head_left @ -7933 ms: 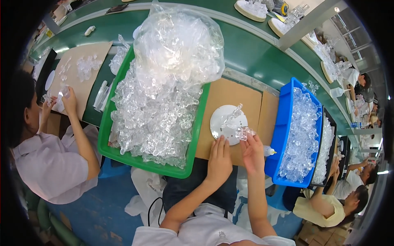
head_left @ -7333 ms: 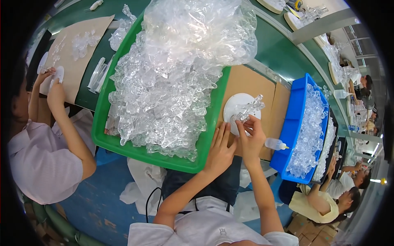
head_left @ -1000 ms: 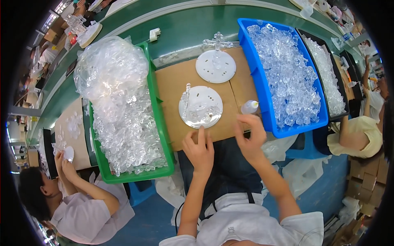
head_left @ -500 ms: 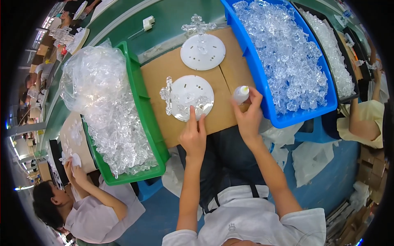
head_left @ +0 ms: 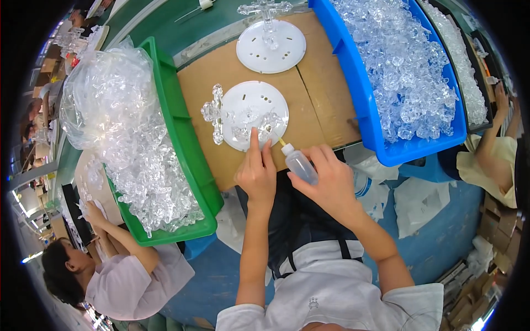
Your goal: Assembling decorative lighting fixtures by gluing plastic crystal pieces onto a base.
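White round disc (head_left: 255, 115) lies flat on brown cardboard sheet (head_left: 326, 105) on the tabletop, approx centre, betw green bin (head_left: 187, 160) and blue bin (head_left: 361, 99). Disc has small slots; clear crystal-like plastic pcs sit on it, and a clear cross-shaped pc (head_left: 214, 112) lies at its left edge. Left hand (head_left: 257, 174): fingers pressed together, index tip touching disc's near rim. Right hand (head_left: 326, 182): closed around a small translucent squeeze bottle (head_left: 298, 163), nozzle pointing at disc edge, just beside left fingertip. Second white disc (head_left: 270, 47) further back w/ clear upright pc on it. Both bins full of clear plastic parts.
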Demonstrator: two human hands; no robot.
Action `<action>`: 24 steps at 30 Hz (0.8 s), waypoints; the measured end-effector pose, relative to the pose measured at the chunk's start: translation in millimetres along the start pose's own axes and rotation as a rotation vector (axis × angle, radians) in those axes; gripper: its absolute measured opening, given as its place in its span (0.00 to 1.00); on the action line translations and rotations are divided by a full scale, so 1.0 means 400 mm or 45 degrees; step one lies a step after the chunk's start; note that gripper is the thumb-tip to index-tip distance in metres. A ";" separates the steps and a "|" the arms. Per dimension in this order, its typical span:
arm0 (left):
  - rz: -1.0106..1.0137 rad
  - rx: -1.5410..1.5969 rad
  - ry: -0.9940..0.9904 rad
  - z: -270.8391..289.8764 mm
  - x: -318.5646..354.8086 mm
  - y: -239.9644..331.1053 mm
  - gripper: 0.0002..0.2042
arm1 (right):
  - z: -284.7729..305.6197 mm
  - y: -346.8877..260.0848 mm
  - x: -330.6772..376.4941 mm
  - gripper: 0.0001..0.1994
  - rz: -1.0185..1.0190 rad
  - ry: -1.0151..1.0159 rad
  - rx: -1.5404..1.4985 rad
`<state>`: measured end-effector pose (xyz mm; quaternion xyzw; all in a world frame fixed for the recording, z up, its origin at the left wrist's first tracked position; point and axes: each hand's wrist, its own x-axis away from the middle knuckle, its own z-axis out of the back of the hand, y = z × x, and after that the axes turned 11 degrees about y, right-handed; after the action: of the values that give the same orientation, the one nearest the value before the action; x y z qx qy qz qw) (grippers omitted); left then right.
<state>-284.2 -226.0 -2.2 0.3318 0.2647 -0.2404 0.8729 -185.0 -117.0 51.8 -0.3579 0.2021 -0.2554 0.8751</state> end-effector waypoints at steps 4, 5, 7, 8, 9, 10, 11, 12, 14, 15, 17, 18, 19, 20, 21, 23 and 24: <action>0.016 0.019 -0.012 0.001 0.001 0.001 0.16 | -0.006 -0.007 -0.014 0.16 -0.032 -0.025 0.030; 0.015 0.018 -0.012 0.001 0.000 0.002 0.16 | -0.007 -0.007 -0.015 0.16 -0.035 -0.030 0.035; 0.016 0.016 -0.013 0.000 0.001 -0.001 0.16 | -0.008 -0.007 -0.018 0.16 -0.038 -0.038 0.040; -0.008 0.021 0.008 -0.003 0.002 -0.004 0.18 | -0.009 -0.007 -0.018 0.16 -0.036 -0.043 0.041; -0.031 0.025 0.030 -0.005 0.002 -0.007 0.19 | -0.009 -0.006 -0.018 0.16 -0.035 -0.048 0.042; -0.030 0.023 0.029 -0.007 0.003 -0.008 0.19 | -0.010 -0.005 -0.019 0.16 -0.036 -0.051 0.042; -0.029 0.032 0.034 -0.007 0.001 -0.006 0.19 | -0.011 -0.004 -0.019 0.16 -0.031 -0.040 0.029; -0.028 0.041 0.040 -0.007 0.000 -0.006 0.19 | -0.012 -0.004 -0.019 0.16 -0.025 -0.029 0.016; -0.028 0.046 0.038 -0.007 0.000 -0.005 0.19 | -0.013 -0.006 -0.018 0.16 -0.036 -0.026 0.009; -0.029 0.052 0.038 -0.006 0.000 -0.005 0.19 | -0.012 -0.007 -0.018 0.16 -0.046 -0.021 0.003; -0.036 0.046 0.036 -0.007 -0.001 -0.004 0.19 | -0.014 -0.006 -0.018 0.16 -0.045 -0.022 0.003; -0.043 0.040 0.035 -0.007 0.000 -0.005 0.19 | -0.015 -0.005 -0.017 0.15 -0.043 -0.021 0.003; -0.042 0.040 0.033 -0.007 0.003 -0.006 0.19 | -0.017 -0.005 -0.017 0.15 -0.045 -0.023 0.003; -0.029 0.036 0.023 -0.006 0.003 -0.005 0.19 | -0.016 -0.008 -0.019 0.15 -0.049 -0.028 0.005; -0.015 0.033 0.013 -0.005 0.003 -0.005 0.19 | -0.016 -0.009 -0.020 0.15 -0.052 -0.032 0.007; -0.025 0.029 0.019 -0.005 0.002 -0.005 0.19 | -0.018 -0.006 -0.018 0.14 -0.055 -0.025 0.004; -0.033 0.026 0.026 -0.005 0.002 -0.004 0.19 | -0.019 -0.006 -0.017 0.14 -0.057 -0.019 0.001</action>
<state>-285.4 -225.8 -4.7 0.3396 0.2754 -0.2510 0.8636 -195.3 -118.3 49.5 -0.3639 0.1872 -0.2724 0.8708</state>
